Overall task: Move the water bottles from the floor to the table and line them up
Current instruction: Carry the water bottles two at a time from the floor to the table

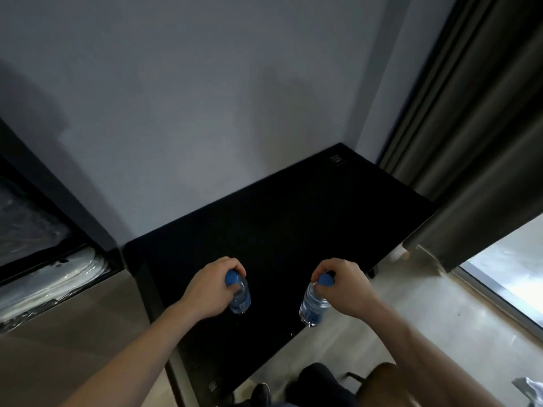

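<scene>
A black table (282,212) stands against the grey wall in front of me. My left hand (210,286) grips the neck of a small clear water bottle (241,298) with a blue cap, held over the table's near part. My right hand (343,286) grips a second blue-capped water bottle (312,306) by its neck, over the table's right front edge. Both bottles hang roughly upright; whether their bases touch the tabletop I cannot tell. No other bottle shows on the tabletop.
A grey curtain (470,142) hangs at the right beside a bright window (511,268). A dark cabinet with plastic-wrapped contents (44,259) stands at the left. Pale floor (426,304) lies right of the table. A brown chair seat (382,380) and my dark shoes (261,392) are at the bottom.
</scene>
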The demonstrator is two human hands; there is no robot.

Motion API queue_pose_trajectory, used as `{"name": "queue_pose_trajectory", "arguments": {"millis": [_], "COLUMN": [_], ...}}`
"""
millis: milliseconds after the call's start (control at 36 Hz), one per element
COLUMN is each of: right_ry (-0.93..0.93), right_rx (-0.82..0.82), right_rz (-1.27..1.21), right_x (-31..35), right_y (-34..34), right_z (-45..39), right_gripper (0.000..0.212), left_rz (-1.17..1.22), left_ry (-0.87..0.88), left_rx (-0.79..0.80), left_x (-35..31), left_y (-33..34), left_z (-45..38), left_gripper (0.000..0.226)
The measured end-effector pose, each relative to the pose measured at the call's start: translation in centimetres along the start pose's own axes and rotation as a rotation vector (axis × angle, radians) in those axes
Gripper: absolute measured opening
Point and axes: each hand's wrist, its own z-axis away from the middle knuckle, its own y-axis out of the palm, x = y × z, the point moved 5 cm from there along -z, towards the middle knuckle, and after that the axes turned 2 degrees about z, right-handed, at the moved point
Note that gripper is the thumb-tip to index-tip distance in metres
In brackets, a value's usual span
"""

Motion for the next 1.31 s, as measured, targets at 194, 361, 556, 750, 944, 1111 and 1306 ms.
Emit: {"name": "queue_pose_trajectory", "arguments": {"millis": [194,361,556,750,944,1111,1306], "right_ry": [0.004,-0.01,-0.047,-0.058,-0.05,0.015,0.052], "right_rx": [0.045,0.119,0.2,0.258,0.231,0.166,0.193], "right_rz": [-0.009,-0.019,-0.031,0.022,0.06,0.014,0.026], "right_x": [-2.8,-7.0,-12.3,-16.8,-20.0,-21.7,-23.0], "right_y": [-1.6,-2.8,-6.2,-10.3,-13.2,-14.1,-13.5], "right_z": [-4.5,-10.0,-16.7,-22.3,-25.6,-26.4,-25.6], "right_gripper": [0.023,0.024,0.025,0.022,0.023,0.021,0.02], "left_rz": [0.035,0.015,-0.035,-0.101,-0.124,-0.143,-0.152], "left_ry": [-0.044,-0.094,-0.216,-0.275,-0.283,-0.303,-0.385], "left_rx": [0.001,-0.074,-0.124,-0.193,-0.232,-0.23,-0.322], "left_x": [-0.5,-0.4,-4.1,-9.0,-11.5,-11.9,-10.9], "left_y": [0.8,2.8,5.8,7.9,9.5,9.8,9.9], "left_z": [-5.1,-10.5,-17.2,-23.0,-26.8,-28.2,-28.8], "left_gripper": [0.03,0.027,0.028,0.023,0.028,0.028,0.026]}}
